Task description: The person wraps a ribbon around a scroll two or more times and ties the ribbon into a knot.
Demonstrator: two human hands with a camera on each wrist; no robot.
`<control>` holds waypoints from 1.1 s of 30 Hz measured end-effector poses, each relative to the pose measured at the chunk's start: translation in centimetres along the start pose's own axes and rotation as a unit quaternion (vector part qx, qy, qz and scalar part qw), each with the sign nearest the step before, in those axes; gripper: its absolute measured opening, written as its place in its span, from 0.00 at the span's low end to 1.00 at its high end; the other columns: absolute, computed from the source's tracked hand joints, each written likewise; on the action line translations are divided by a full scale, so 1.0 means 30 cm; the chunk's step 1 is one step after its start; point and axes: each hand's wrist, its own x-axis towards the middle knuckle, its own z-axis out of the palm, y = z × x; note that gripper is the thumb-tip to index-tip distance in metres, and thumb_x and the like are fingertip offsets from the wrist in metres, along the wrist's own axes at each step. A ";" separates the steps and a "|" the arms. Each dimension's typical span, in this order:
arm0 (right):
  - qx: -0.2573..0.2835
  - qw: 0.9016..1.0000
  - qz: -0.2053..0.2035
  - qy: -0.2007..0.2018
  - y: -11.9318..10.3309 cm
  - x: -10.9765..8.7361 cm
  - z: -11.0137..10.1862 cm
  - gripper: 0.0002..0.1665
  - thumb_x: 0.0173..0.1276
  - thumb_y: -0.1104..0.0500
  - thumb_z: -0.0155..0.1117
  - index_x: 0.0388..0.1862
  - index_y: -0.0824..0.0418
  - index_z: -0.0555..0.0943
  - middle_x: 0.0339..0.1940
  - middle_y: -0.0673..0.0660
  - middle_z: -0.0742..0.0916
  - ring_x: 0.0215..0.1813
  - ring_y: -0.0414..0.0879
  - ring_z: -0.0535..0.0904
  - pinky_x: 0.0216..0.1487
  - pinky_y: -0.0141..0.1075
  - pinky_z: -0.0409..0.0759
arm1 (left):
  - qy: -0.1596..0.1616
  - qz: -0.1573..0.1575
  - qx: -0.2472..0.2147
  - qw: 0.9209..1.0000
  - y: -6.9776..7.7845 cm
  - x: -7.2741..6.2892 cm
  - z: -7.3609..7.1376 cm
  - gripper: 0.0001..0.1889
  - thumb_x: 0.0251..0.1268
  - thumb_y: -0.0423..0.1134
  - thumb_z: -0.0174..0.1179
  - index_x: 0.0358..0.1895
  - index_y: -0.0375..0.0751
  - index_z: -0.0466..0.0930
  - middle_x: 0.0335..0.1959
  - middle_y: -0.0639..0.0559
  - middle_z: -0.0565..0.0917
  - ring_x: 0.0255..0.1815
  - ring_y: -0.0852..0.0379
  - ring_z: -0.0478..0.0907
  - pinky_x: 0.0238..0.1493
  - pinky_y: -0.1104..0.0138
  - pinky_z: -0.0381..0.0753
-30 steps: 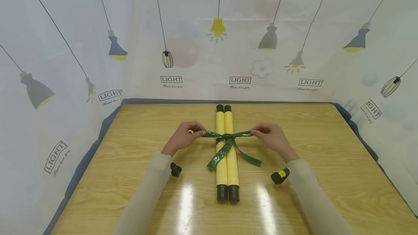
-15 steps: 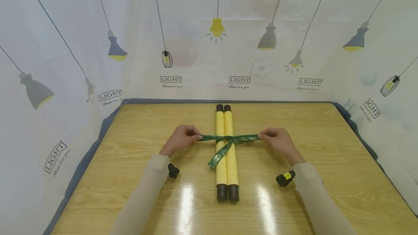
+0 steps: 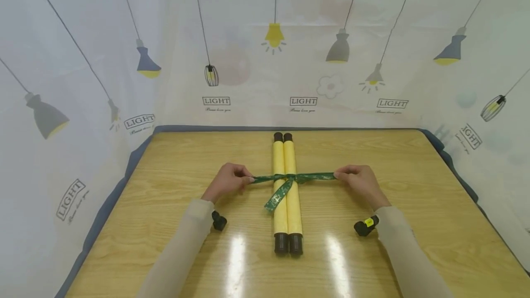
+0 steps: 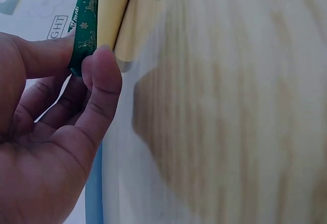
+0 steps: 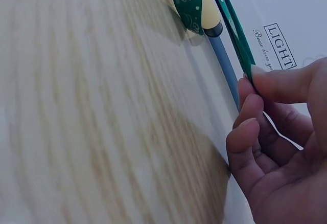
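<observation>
Two yellow tubes with dark brown end caps lie side by side on the wooden table, pointing away from me. A green ribbon printed with pale figures goes across them, knotted near their middle. To the left of the tubes, my left hand pinches the ribbon between thumb and fingers. My right hand pinches it on the other side, where the right wrist view shows two strands meeting at the fingertips. Between the hands the ribbon runs nearly straight. One loose ribbon tail hangs toward me over the left tube.
A pale cloth printed with hanging lamps encloses the back and sides of the table, with a blue border along its edge. Black wrist cameras sit below both hands.
My hands have moved apart and slightly toward me, drawing the ribbon tauter and the knot smaller. The loose tail on the right no longer hangs separately, and the left tail looks shorter.
</observation>
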 end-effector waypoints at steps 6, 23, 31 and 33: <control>-0.007 1.000 0.013 0.008 0.004 -0.003 -0.012 0.21 0.75 0.47 0.64 0.54 0.61 0.87 0.51 0.62 0.89 0.40 0.48 0.81 0.42 0.36 0.79 | 0.001 -0.012 -0.011 1.000 -0.002 -0.010 -0.001 0.05 0.70 0.38 0.67 0.36 0.41 0.88 0.30 0.44 0.85 0.23 0.54 0.80 0.29 0.65 0.78; 0.039 0.999 -0.001 0.026 0.013 0.050 -0.008 0.22 0.75 0.45 0.64 0.58 0.59 0.84 0.48 0.61 0.88 0.38 0.48 0.83 0.40 0.36 0.82 | -0.028 -0.012 0.010 0.999 0.014 0.000 -0.002 0.06 0.73 0.42 0.64 0.41 0.45 0.86 0.34 0.44 0.84 0.24 0.53 0.79 0.29 0.63 0.80; 0.119 0.993 0.010 0.015 -0.022 0.088 0.007 0.32 0.79 0.43 0.58 0.71 0.61 0.75 0.61 0.67 0.85 0.47 0.44 0.87 0.47 0.35 0.87 | -0.057 -0.011 -0.049 0.997 0.016 -0.036 -0.017 0.19 0.71 0.45 0.66 0.62 0.46 0.82 0.57 0.44 0.83 0.42 0.52 0.84 0.37 0.61 0.85; 0.121 0.993 0.014 0.008 -0.027 0.083 0.008 0.34 0.80 0.41 0.56 0.74 0.61 0.71 0.65 0.66 0.83 0.50 0.45 0.88 0.48 0.34 0.87 | -0.062 -0.009 -0.063 0.996 0.011 -0.050 -0.025 0.24 0.73 0.45 0.65 0.68 0.47 0.77 0.63 0.44 0.81 0.44 0.51 0.84 0.37 0.60 0.85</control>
